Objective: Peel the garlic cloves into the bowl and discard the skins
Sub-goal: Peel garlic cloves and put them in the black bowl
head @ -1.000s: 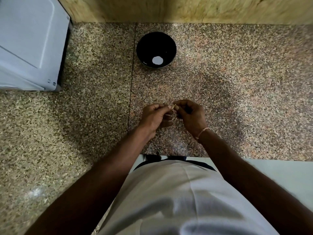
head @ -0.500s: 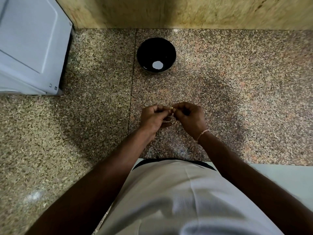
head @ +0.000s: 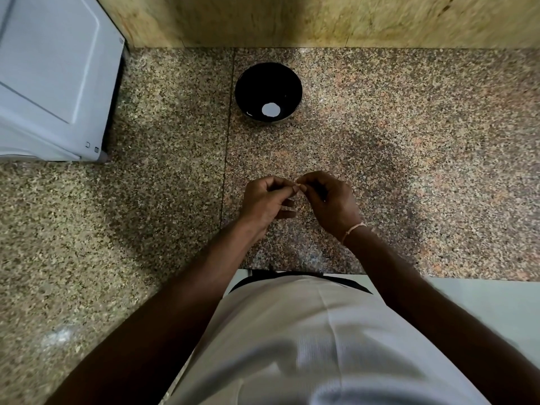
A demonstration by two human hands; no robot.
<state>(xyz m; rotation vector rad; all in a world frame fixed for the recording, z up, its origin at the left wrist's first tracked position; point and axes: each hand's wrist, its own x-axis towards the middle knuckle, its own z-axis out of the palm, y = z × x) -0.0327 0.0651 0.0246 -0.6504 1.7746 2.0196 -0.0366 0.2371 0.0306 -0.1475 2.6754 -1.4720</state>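
1. Speckled granite forms the table (head: 409, 176), with a seam running down it left of centre; its near edge meets the person's white shirt (head: 306, 346).
2. Both forearms reach forward over the table, and a thin pale band (head: 352, 230) circles the right wrist.
3. Left hand (head: 264, 200) and right hand (head: 330, 200) meet just above the table, fingers curled.
4. Both grips are pinched together on a small garlic clove (head: 297, 185), held between the fingertips; it is too small to tell how much skin remains.
5. Farther back sits a black bowl (head: 251, 92) near the wall, well apart from the hands, with a round white patch at its bottom.
6. At far left stands a grey-white appliance (head: 52, 83); behind everything rises a yellowish stone wall (head: 321, 21).
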